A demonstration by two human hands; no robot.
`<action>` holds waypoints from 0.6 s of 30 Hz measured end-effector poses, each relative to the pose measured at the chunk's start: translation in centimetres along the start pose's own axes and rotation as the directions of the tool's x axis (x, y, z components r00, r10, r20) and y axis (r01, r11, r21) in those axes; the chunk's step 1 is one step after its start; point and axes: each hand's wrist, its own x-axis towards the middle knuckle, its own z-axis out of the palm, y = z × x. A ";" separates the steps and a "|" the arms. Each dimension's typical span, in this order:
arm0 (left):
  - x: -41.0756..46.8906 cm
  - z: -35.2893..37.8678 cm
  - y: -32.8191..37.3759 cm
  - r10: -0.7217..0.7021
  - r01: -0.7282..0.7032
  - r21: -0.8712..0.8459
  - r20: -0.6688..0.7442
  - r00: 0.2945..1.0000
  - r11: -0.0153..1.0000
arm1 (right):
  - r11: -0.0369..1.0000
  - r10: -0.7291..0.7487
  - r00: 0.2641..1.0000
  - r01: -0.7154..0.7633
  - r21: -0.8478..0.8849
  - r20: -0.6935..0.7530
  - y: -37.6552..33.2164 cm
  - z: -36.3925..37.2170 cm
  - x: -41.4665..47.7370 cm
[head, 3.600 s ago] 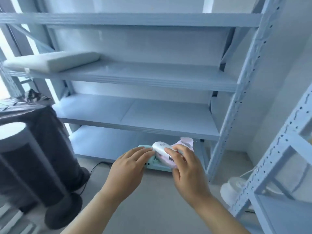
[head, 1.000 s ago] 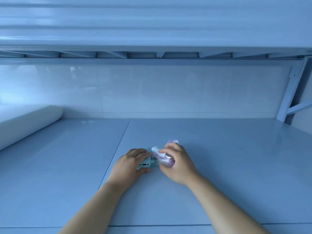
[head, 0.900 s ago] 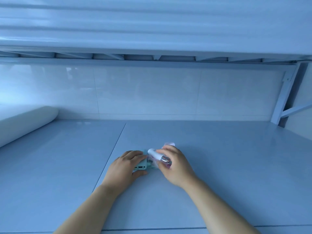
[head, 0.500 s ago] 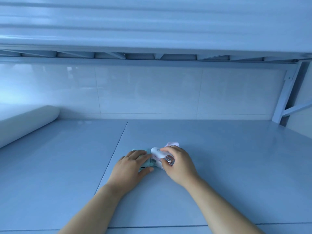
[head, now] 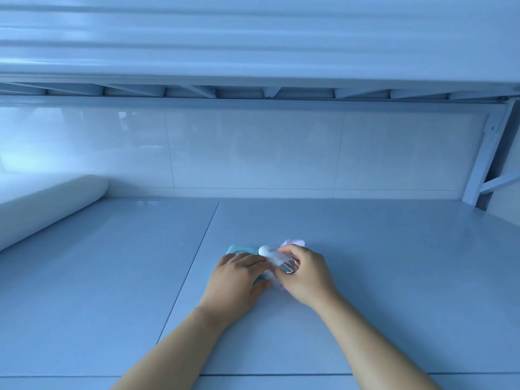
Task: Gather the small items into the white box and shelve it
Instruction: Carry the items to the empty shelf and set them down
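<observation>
On the pale blue shelf board (head: 365, 277), near its middle, lies a small cluster of items. My left hand (head: 233, 280) lies flat over a teal device (head: 235, 249), of which only the far corner shows. My right hand (head: 305, 275) grips a small white device with a metal end (head: 271, 254). A pale pink item (head: 292, 242) peeks out behind my right fingers. No white box is in view.
A long white foam block (head: 47, 204) lies along the shelf's left side. A white tiled wall (head: 253, 147) closes the back. The upper shelf's underside (head: 253, 88) hangs overhead. A metal upright (head: 484, 159) stands at the right rear.
I brought the items up from near the floor onto the shelf. Over the last second my hands nudged the cluster slightly farther back; the teal device shows more beyond my left fingers.
</observation>
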 end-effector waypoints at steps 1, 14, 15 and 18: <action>0.0 0.0 0.1 0.002 -0.002 0.001 0.001 1.000 1.000 | 1.000 0.013 1.000 -0.013 -0.006 0.013 -0.1 0.0 0.0; 1.1 0.2 0.4 -0.133 0.130 0.050 0.053 0.990 0.990 | 0.999 0.024 0.920 -0.039 -0.031 -0.392 0.8 -2.3 0.6; 1.6 0.2 0.5 -0.158 0.152 0.088 0.072 0.985 0.985 | 0.998 0.032 0.917 -0.052 -0.041 -0.397 1.0 -2.4 0.7; 3.0 0.5 0.8 -0.205 0.190 0.155 0.087 0.975 0.969 | 0.991 0.086 0.927 -0.119 -0.068 -0.366 1.6 -2.2 0.7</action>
